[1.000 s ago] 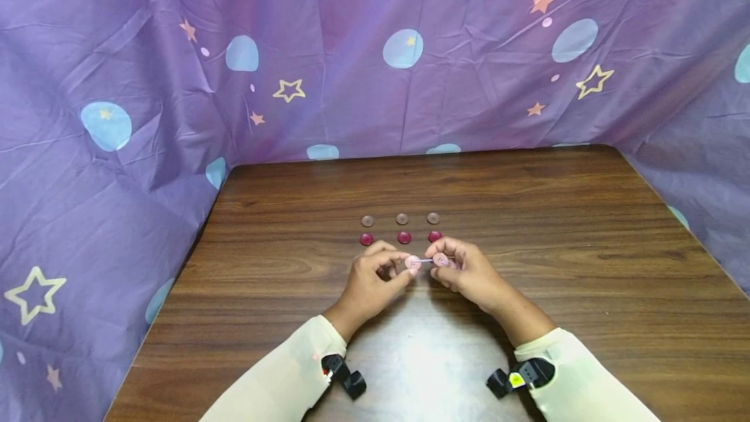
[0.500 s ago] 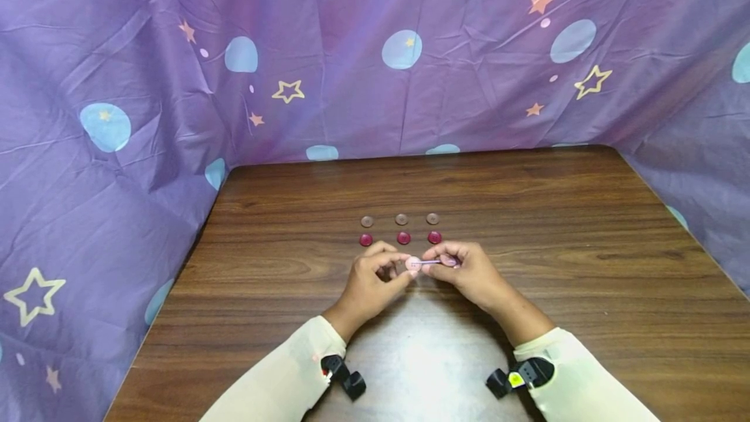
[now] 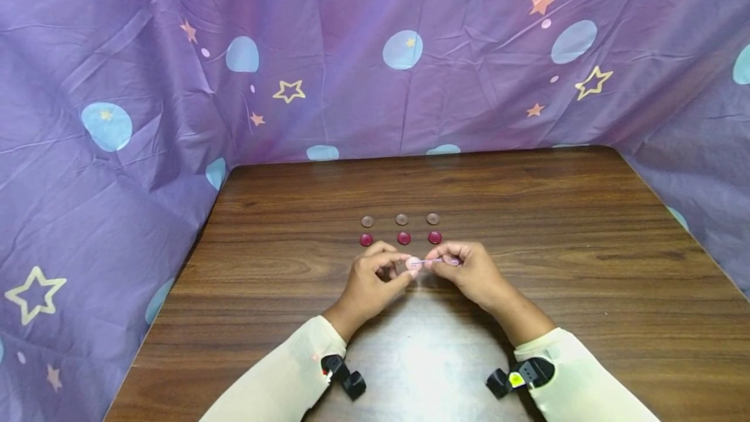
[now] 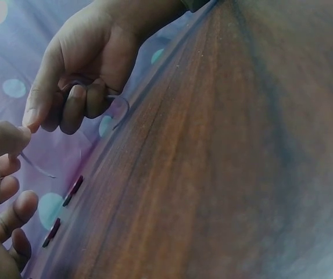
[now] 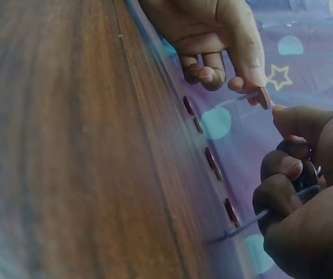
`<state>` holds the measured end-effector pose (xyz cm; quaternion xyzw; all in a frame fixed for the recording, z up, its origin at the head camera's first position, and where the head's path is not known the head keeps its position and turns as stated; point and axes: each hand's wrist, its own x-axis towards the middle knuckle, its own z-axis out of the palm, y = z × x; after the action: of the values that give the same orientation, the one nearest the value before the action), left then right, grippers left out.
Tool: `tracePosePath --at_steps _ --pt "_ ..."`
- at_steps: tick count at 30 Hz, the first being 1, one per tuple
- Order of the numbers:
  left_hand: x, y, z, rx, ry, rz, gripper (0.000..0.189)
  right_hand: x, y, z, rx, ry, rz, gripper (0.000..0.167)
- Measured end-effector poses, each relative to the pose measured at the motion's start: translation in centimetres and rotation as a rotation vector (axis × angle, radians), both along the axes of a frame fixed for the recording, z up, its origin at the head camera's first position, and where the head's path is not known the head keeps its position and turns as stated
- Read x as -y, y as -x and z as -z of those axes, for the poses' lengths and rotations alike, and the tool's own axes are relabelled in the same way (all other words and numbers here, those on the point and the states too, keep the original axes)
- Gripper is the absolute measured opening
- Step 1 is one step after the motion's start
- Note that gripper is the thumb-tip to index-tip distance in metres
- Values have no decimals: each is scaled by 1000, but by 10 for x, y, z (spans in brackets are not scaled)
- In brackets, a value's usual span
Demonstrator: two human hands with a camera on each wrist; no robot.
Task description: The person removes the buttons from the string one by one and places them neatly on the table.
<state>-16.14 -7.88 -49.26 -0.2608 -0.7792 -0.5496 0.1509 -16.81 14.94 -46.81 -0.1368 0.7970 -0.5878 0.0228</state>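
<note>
My left hand (image 3: pixel 372 282) pinches a pale pink button (image 3: pixel 413 264) by its edge between thumb and index finger. A thin purple string (image 3: pixel 432 261) runs from that button to my right hand (image 3: pixel 474 275), whose thumb and index finger pinch it close by. Another pink button (image 3: pixel 450 259) lies within the right hand's curled fingers, partly hidden. In the right wrist view the left-hand button (image 5: pixel 264 97) shows edge-on, and a tail of string (image 5: pixel 247 224) hangs out below the right fist. A short string end (image 4: pixel 38 168) sticks out past the left fingers in the left wrist view.
Beyond the hands, three dark red buttons (image 3: pixel 403 238) lie in a row on the wooden table (image 3: pixel 281 344). Behind them is a row of three brown buttons (image 3: pixel 401 219). A purple curtain (image 3: pixel 351 103) with stars hangs at the back and sides.
The second pink button, in plain view at the right fingertips a second ago, now sits back inside the right hand. The right fingers have shifted their pinch along the string; the left hand stays still.
</note>
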Motion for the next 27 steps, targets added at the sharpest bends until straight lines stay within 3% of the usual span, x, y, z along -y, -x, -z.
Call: tracePosePath --at_steps 9,20,27 --pt "0 -1 1 13 -14 9 21 -3 -2 -3 33 34 23 10" --pt "1 -1 1 18 -5 -1 21 -3 -2 -5 10 83 55 8" --pt "1 -1 1 13 -24 6 21 -3 -3 -9 21 160 82 11"
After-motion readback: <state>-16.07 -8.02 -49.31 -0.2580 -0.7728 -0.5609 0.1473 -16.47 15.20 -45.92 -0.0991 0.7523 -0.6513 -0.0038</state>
